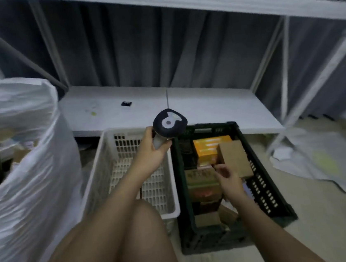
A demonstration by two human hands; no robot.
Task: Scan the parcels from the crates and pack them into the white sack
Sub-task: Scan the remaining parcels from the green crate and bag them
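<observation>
Fingers of the left hand wrap the smooth grey-handled barcode scanner, while the right hand seemingly pinches a plain brown cardboard box inside the dark slatted plastic crate.

We have a single head-worn view, looking forward and steeply down from close above our knees. Two crates sit near at lower centre of the frame, the white shelf crosses the upper half, and wide-angle bending curves the edges.
</observation>
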